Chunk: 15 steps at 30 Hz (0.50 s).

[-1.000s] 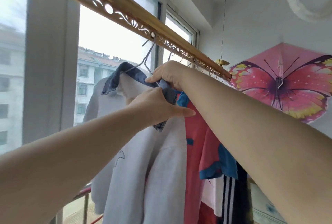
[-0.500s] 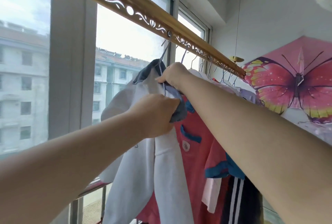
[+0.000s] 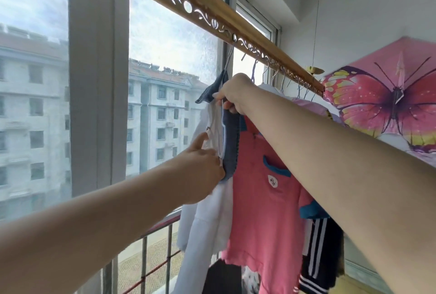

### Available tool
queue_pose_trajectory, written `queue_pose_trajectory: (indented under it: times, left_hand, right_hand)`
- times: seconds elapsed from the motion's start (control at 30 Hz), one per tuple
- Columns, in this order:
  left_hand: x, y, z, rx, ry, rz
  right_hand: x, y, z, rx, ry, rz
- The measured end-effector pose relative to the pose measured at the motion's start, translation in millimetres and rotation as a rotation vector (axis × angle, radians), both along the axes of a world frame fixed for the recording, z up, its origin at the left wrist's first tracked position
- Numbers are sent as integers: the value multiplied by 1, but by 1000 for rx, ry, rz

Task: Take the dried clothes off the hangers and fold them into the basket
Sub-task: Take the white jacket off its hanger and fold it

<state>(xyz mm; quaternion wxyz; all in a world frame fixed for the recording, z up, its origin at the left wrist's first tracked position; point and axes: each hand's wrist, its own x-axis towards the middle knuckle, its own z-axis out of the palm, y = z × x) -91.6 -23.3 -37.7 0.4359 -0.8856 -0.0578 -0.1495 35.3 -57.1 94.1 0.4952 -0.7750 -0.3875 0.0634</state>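
The left hand point(image 3: 203, 171) met the jacket point(image 3: 207, 223) with thumb raised, its fingers seemingly pinching the white front edge by the zip, though the fingertips were hidden. The jacket hung lengthwise straight down from 1 hanger point(image 3: 228, 60) hooked on the rail point(image 3: 188, 8), with its blue collar point(image 3: 232, 138) up and its hem toward the floor. The right hand point(image 3: 233, 95) curled round the collar's top, just under the hook. A pink shirt point(image 3: 266, 199) hung against the jacket's right side, and a butterfly point(image 3: 389, 105) lay farther right.

Left hand point(image 3: 203, 171) and right hand point(image 3: 236, 97) grip the hanging white jacket point(image 3: 207, 223)
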Motion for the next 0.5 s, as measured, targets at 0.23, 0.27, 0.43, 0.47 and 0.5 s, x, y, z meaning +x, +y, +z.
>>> queue_pose_trajectory:
  times: [0.23,0.27,0.43,0.47,0.5]
  left_hand:
    - [5,9,29,-234,15,-181]
    - [4,11,34,-216,50,-168]
    - [5,19,36,-168,148,-138]
    - [6,21,33,-168,127,-187]
    - [8,22,29,-174,100,-223]
  right_hand:
    - [12,-8,4,26,28,-47]
    - [12,-10,4,18,62,-37]
    - [1,-25,14,17,12,39]
    - [3,-28,17,56,-14,28]
    - [7,-31,19,97,-27,27]
